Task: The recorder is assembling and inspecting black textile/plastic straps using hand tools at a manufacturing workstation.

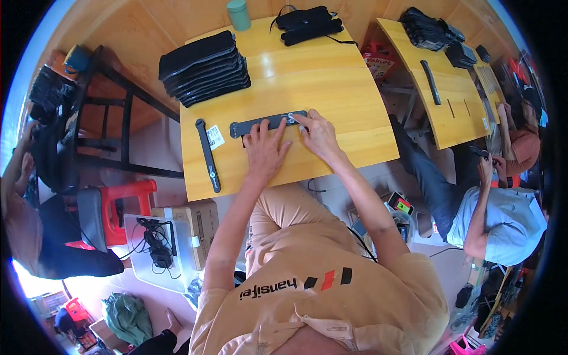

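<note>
On the yellow wooden table in front of me lies a flat black strip (254, 125) with rounded ends and a small white mark near its right end. My left hand (266, 152) is open, its spread fingers resting on the strip's near edge. At the right end, my right hand (320, 135) touches the strip near the white mark with an outstretched index finger; its other fingers are partly bent. Part of a dark piece shows under the strip beside my left fingers. A second, narrower black strip (208, 158) lies to the left, next to a white printed label (215, 136).
A stack of black pouches (204, 70) stands at the table's back left, near a green canister (239, 15). Black bundles with straps (309, 25) lie at the back. Another table (438, 77) holds black goods at right. A clear bin (155, 251) with cables stands at left; people sit on both sides.
</note>
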The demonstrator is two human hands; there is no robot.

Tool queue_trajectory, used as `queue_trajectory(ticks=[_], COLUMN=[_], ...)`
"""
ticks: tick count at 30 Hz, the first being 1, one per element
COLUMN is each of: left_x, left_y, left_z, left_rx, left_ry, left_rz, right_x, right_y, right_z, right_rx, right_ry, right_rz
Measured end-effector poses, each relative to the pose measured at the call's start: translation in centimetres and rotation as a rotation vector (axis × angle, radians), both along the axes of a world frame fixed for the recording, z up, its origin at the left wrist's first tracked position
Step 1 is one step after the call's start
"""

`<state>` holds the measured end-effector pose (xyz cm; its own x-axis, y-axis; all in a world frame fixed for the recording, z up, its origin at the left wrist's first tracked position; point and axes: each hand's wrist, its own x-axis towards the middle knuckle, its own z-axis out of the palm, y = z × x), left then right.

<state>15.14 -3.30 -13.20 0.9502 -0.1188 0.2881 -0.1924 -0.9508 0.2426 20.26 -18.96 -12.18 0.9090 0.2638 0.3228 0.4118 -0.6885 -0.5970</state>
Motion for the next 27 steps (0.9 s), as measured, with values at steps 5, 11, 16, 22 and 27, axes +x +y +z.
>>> queue_trajectory(ticks=[5,11,16,22,27], left_x=[-0.1,-0.2,-0.5,-0.6,-3.6], left_y=[-0.2,-0.2,0.3,1.3,6.0], left_z=[-0.1,-0.1,-0.1,0.2,1.0], left_rx=[0.008,0.001,-0.011,-0.03,-0.205], left_ry=[-0.01,0.042,0.021,0.004,-0.153], left_rz=[0.003,0.023,0.027,0.014,0.298], right_x=[-0.2,0.6,0.1,0.6,-0.8], right_y=[0.4,-0.4,-0.7,-1.4,-2.7], right_z=[-0.8,-0.5,0.2,0.0,0.6], right_rx=[-0.142,-0.16,-0.223,-0.222,0.115], right_ry=[0.006,0.113,0.15,0.168,0.194], right_rz=[0.051,0.113,0.027,0.037,0.011])
